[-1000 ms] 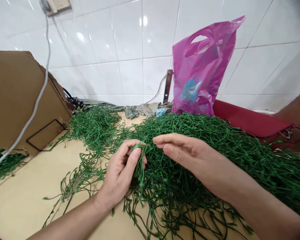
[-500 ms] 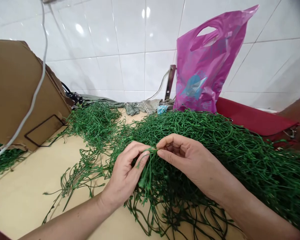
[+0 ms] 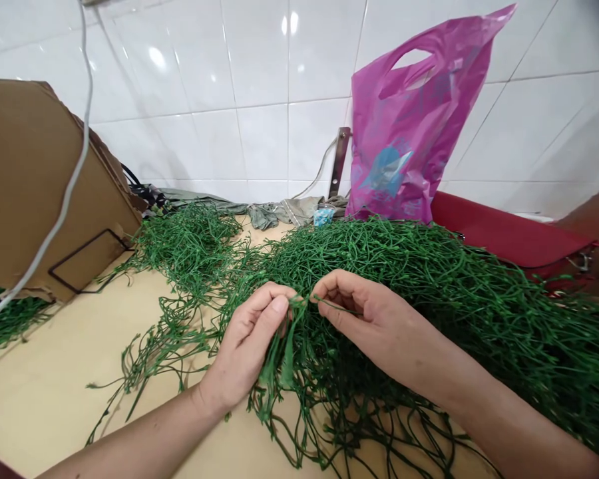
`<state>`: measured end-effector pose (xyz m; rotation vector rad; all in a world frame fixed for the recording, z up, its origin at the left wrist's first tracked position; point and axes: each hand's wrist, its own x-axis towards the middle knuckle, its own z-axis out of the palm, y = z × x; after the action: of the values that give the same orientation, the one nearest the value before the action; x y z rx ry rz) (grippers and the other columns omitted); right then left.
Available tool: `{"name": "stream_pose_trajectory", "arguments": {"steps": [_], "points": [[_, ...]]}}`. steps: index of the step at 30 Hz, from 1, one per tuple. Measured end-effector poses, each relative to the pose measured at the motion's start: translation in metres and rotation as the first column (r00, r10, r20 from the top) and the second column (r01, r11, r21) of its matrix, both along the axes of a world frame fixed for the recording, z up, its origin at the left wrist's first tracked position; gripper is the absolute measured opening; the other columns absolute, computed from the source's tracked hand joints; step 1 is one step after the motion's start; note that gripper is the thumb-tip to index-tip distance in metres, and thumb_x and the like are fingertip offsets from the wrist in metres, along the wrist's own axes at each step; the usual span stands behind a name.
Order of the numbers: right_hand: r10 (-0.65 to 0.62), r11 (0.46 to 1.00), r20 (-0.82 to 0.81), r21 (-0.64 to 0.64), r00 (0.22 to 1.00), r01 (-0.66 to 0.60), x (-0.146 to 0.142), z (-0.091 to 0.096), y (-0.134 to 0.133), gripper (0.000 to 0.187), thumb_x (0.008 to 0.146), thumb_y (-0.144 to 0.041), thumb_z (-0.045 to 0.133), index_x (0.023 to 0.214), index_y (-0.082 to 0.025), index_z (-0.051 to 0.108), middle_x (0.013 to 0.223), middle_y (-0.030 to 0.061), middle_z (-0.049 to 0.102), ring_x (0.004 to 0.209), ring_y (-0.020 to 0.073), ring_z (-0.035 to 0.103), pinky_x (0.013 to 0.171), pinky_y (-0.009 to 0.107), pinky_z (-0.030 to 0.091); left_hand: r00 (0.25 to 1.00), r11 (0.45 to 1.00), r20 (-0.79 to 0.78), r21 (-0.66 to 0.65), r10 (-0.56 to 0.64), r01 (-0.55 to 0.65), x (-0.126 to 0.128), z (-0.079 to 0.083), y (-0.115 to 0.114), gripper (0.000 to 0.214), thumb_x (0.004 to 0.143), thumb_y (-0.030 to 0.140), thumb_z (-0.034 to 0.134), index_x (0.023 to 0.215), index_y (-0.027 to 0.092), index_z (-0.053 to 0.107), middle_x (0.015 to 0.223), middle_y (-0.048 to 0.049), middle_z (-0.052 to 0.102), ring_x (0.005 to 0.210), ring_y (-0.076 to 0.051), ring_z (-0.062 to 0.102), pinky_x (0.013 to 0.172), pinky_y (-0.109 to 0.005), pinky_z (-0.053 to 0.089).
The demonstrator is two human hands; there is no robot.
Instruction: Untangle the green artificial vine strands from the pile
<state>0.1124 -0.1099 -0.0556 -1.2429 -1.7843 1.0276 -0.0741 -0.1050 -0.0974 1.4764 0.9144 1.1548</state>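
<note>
Left hand (image 3: 247, 342) and right hand (image 3: 374, 319) work at the near edge of a wide heap of green artificial vine (image 3: 444, 293) on a cream tabletop (image 3: 50, 372), below a white tiled wall (image 3: 180, 86). A cardboard carton (image 3: 40, 179) leans at left; a pink plastic bag (image 3: 399, 126) stands behind the heap. The left hand is curled closed on a small bunch of stems (image 3: 284, 359); the right pinches a thin strand (image 3: 337, 305) between thumb and forefinger. Separating strands seems the step in hand, and the next move appears to call for gently easing this one free.
</note>
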Motion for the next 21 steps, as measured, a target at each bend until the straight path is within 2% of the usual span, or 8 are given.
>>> {"name": "stream_pose_trajectory", "arguments": {"steps": [3,6,11,13,15,17,19,21], "points": [[0.038,0.999,0.062,0.007,0.997,-0.038,-0.001,0.001,-0.003,0.007,0.086,-0.021,0.054,0.088,-0.020,0.061,0.074,-0.0019,0.058,0.066,0.0132,0.050,0.060,0.026,0.043,0.997,0.997,-0.065,0.067,0.050,-0.046,0.001,0.001,0.001,0.026,0.092,0.043,0.063,0.082,0.019,0.066,0.073,0.0015,0.050,0.069,-0.013,0.044,0.064,-0.024,0.037],[0.040,0.998,0.164,0.035,0.986,-0.046,-0.001,0.002,-0.005,0.012,0.085,-0.026,0.061,0.094,-0.022,0.066,0.074,-0.0022,0.060,0.063,0.0132,0.049,0.057,0.026,0.041,0.990,0.991,-0.117,0.116,0.084,-0.071,0.002,0.001,0.004,0.023,0.091,0.037,0.064,0.078,0.018,0.066,0.076,0.0007,0.053,0.072,-0.014,0.046,0.066,-0.024,0.037],[-0.017,0.997,0.197,0.075,0.980,0.002,-0.003,-0.005,-0.004,0.017,0.093,-0.028,0.054,0.084,-0.022,0.067,0.071,-0.0016,0.064,0.065,0.0143,0.055,0.060,0.027,0.043,0.990,0.995,-0.142,0.094,0.027,-0.013,0.002,-0.002,0.006,0.026,0.093,0.041,0.060,0.082,0.018,0.063,0.075,0.0011,0.051,0.071,-0.014,0.045,0.065,-0.024,0.038],[-0.043,0.988,0.280,0.156,0.959,-0.002,-0.004,-0.009,-0.005,0.019,0.095,-0.025,0.051,0.083,-0.022,0.066,0.072,-0.0007,0.064,0.067,0.0154,0.056,0.063,0.029,0.043,0.990,0.998,-0.144,0.060,-0.007,0.016,0.002,-0.003,0.006,0.028,0.094,0.043,0.058,0.083,0.018,0.061,0.073,0.0018,0.049,0.070,-0.013,0.044,0.065,-0.024,0.038],[-0.089,0.958,0.398,0.285,0.913,-0.031,-0.006,-0.013,-0.006,0.024,0.097,-0.021,0.046,0.082,-0.021,0.064,0.077,0.0018,0.063,0.073,0.0176,0.055,0.071,0.032,0.044,0.986,0.999,-0.163,0.031,-0.036,0.041,0.001,-0.003,0.006,0.029,0.093,0.045,0.059,0.082,0.018,0.059,0.072,0.0026,0.046,0.068,-0.013,0.042,0.063,-0.024,0.037],[-0.161,0.906,0.523,0.414,0.837,-0.084,-0.007,-0.014,-0.007,0.028,0.097,-0.015,0.040,0.076,-0.020,0.058,0.079,0.0048,0.061,0.076,0.0197,0.052,0.076,0.037,0.041,0.978,0.997,-0.193,0.004,-0.074,0.077,0.001,-0.003,0.007,0.030,0.092,0.046,0.060,0.081,0.019,0.057,0.072,0.0028,0.046,0.067,-0.013,0.041,0.063,-0.024,0.036],[-0.232,0.847,0.619,0.507,0.750,-0.157,-0.008,-0.014,-0.007,0.027,0.094,-0.011,0.040,0.071,-0.021,0.051,0.076,0.0058,0.058,0.073,0.0208,0.046,0.073,0.038,0.037,0.964,0.991,-0.228,-0.025,-0.135,0.133,0.000,-0.003,0.008,0.031,0.093,0.047,0.057,0.080,0.018,0.058,0.072,0.0021,0.048,0.069,-0.013,0.042,0.065,-0.025,0.037],[-0.265,0.798,0.645,0.564,0.717,-0.213,-0.008,-0.013,-0.006,0.026,0.090,-0.008,0.042,0.069,-0.022,0.045,0.073,0.0048,0.054,0.073,0.0211,0.043,0.069,0.037,0.034,0.951,0.982,-0.246,-0.036,-0.190,0.187,0.000,-0.003,0.009,0.033,0.095,0.046,0.053,0.080,0.018,0.060,0.074,0.0009,0.052,0.072,-0.014,0.046,0.069,-0.025,0.039]]}}
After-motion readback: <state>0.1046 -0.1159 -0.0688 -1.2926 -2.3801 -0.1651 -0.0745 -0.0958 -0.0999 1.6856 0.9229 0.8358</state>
